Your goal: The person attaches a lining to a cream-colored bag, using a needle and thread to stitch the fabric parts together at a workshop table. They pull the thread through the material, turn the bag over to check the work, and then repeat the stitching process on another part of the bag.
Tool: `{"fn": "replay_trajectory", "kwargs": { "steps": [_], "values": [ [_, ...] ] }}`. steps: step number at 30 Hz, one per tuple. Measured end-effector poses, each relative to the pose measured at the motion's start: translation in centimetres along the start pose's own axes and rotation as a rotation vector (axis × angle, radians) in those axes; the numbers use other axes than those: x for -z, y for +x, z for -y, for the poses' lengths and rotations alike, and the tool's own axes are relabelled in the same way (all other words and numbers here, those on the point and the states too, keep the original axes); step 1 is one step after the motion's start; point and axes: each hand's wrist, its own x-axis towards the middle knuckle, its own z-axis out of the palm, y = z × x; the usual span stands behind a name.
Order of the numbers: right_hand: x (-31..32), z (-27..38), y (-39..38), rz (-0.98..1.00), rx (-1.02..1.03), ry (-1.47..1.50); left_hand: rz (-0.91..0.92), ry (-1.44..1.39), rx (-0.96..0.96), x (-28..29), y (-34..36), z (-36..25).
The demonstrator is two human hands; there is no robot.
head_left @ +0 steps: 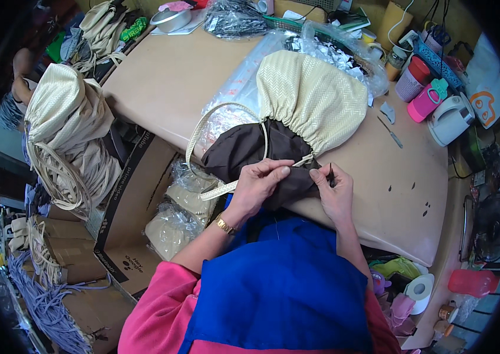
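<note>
A cream woven drawstring bag [315, 94] lies on the table in front of me, its gathered neck toward my hands. Dark brown lining [235, 150] is pulled out of it, and a thin cream strap [194, 138] loops off to the left. My left hand [261, 183] is closed, pinching the lining's edge between thumb and fingers just below the neck. Close beside it, my right hand [337, 197] is closed round a small dark pointed tool [331, 176], its thumb and fingertip at the lining's edge. The tool's exact kind is too small to tell.
Clear plastic wrapping [238, 88] lies under the bag. A slim blade-like tool [390, 133] rests on the tan table [173, 76]. A white kettle [451, 120] and pink bottle [424, 106] stand right. More cream bags [70, 118] are heaped left, above a cardboard box [135, 206].
</note>
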Motion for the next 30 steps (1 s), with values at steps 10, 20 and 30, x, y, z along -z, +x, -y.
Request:
{"fn": "replay_trajectory", "kwargs": {
  "steps": [10, 20, 30],
  "values": [
    [0.2, 1.3, -0.9, -0.09, 0.22, -0.233, 0.04, -0.614, 0.168, -1.0, -1.0, -1.2],
    [-0.1, 7.0, -2.9, -0.111, 0.702, -0.9, 0.112, -0.686, 0.158, -1.5, -1.6, -1.4],
    [-0.8, 6.8, -2.6, -0.148, 0.883, -0.977, 0.08, -0.612, 0.133, -2.2, -1.7, -1.3]
  ]
}}
